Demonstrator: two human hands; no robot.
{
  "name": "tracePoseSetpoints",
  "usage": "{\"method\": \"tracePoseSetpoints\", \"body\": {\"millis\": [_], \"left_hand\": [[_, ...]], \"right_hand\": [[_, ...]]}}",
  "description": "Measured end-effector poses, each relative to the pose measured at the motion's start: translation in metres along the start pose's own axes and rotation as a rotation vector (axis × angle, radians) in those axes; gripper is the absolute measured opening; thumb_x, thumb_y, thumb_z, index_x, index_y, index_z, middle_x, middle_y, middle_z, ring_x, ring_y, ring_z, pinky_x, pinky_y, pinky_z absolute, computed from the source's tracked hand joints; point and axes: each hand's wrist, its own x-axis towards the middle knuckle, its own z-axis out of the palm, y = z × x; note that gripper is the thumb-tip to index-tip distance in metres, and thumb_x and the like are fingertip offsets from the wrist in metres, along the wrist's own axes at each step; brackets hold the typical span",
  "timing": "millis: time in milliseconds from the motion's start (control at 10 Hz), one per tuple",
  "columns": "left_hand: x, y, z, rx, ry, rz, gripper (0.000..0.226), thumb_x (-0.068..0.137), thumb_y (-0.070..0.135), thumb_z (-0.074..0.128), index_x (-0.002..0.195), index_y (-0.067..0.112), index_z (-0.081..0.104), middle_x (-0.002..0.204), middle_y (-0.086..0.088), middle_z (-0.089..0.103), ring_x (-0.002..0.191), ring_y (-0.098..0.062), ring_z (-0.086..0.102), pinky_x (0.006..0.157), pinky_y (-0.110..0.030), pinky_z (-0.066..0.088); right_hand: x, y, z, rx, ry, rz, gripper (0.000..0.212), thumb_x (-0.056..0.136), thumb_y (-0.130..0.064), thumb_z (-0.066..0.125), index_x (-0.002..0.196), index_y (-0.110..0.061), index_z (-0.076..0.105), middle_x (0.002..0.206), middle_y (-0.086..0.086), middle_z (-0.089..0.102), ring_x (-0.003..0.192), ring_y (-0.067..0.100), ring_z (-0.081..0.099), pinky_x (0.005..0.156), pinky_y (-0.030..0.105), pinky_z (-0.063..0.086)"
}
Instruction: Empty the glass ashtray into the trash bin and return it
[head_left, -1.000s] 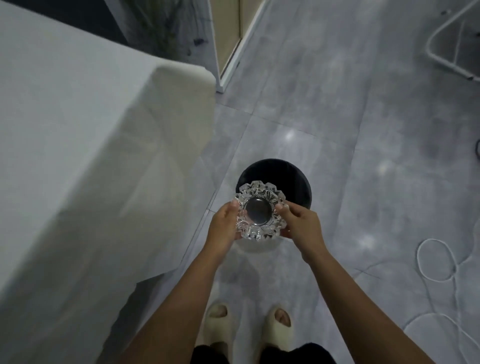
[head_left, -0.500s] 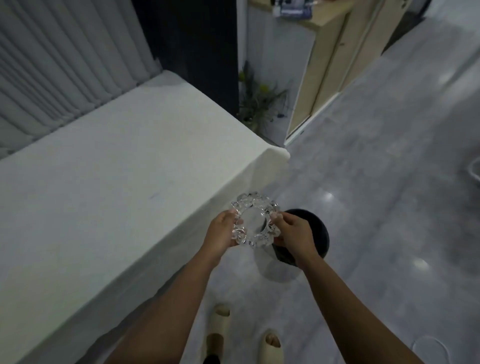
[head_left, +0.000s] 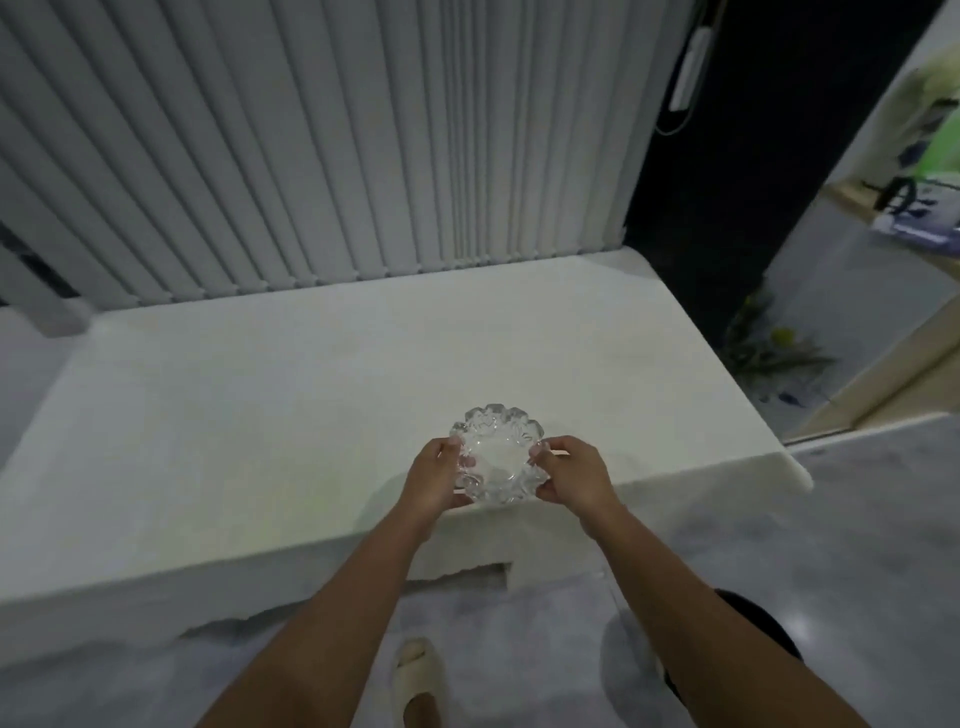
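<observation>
Two hands hold the glass ashtray (head_left: 497, 453) above the white bench (head_left: 260, 415), close to its near edge and toward the right-hand end. The left hand (head_left: 435, 477) has its grip closed on the ashtray's left rim, thumb on top and fingers curled under; the right hand (head_left: 571, 474) grips the opposite rim the same way. The ashtray is clear cut glass, round, with a scalloped, faceted rim of lobes and a smooth shallow bowl in the middle that looks empty and reads pale against the bench top. It sits roughly level between the hands, and whether its base touches the bench cannot be told. A faint shadow lies on the bench just left of it. The black trash bin (head_left: 763, 631) stands on the grey floor (head_left: 519, 649) below the near right corner of the bench, mostly hidden behind the right forearm. A beige slipper (head_left: 418, 675) shows on the floor between the arms. Vertical blinds (head_left: 363, 140) hang behind the far edge of the bench.
</observation>
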Motion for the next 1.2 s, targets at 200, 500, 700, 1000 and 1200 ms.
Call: {"method": "tracePoseSetpoints", "body": {"millis": [200, 500, 700, 1000, 1200], "left_hand": [[0.052, 0.004, -0.089, -0.061, 0.159, -0.071, 0.019, 0.100, 0.023, 0.046, 0.105, 0.010, 0.059, 0.090, -0.008, 0.060, 0.066, -0.021, 0.060, 0.067, -0.036, 0.057], [0.109, -0.008, -0.156, 0.235, 0.216, -0.096, 0.023, 0.094, 0.019, 0.054, 0.077, 0.010, 0.067, 0.080, -0.012, 0.065, 0.073, -0.031, 0.066, 0.081, -0.045, 0.060], [0.124, -0.028, -0.171, 0.250, 0.258, -0.103, 0.036, 0.089, 0.025, 0.057, 0.055, 0.015, 0.062, 0.066, -0.012, 0.061, 0.068, -0.026, 0.062, 0.081, -0.051, 0.059], [0.112, -0.025, -0.171, 0.295, 0.261, -0.037, 0.031, 0.091, 0.024, 0.060, 0.065, 0.008, 0.064, 0.058, -0.009, 0.056, 0.040, -0.015, 0.057, 0.072, -0.044, 0.060], [0.103, 0.001, -0.172, 0.621, 0.212, -0.015, 0.037, 0.097, 0.020, 0.042, 0.097, -0.005, 0.068, 0.106, -0.022, 0.071, 0.106, -0.035, 0.066, 0.085, -0.034, 0.049]], "right_hand": [[0.044, -0.020, 0.107, -0.222, -0.060, -0.051, 0.016, 0.078, -0.017, 0.074, 0.091, -0.010, 0.073, 0.093, 0.003, 0.068, 0.076, 0.025, 0.067, 0.078, 0.050, 0.060], [0.081, -0.018, 0.183, -0.489, -0.049, -0.059, 0.022, 0.084, -0.020, 0.065, 0.104, -0.013, 0.072, 0.115, 0.006, 0.069, 0.099, 0.024, 0.067, 0.082, 0.026, 0.054], [0.082, -0.012, 0.198, -0.599, -0.051, -0.099, 0.030, 0.089, -0.012, 0.050, 0.112, -0.012, 0.069, 0.125, 0.010, 0.066, 0.113, 0.026, 0.061, 0.089, 0.027, 0.046], [0.081, -0.009, 0.197, -0.540, -0.010, -0.086, 0.036, 0.084, -0.015, 0.059, 0.118, -0.020, 0.069, 0.116, 0.009, 0.072, 0.100, 0.029, 0.069, 0.090, 0.043, 0.055], [0.072, -0.021, 0.205, -1.010, -0.051, -0.258, 0.037, 0.090, -0.011, 0.041, 0.121, -0.014, 0.060, 0.135, 0.007, 0.055, 0.115, 0.026, 0.054, 0.091, 0.037, 0.049]]}}
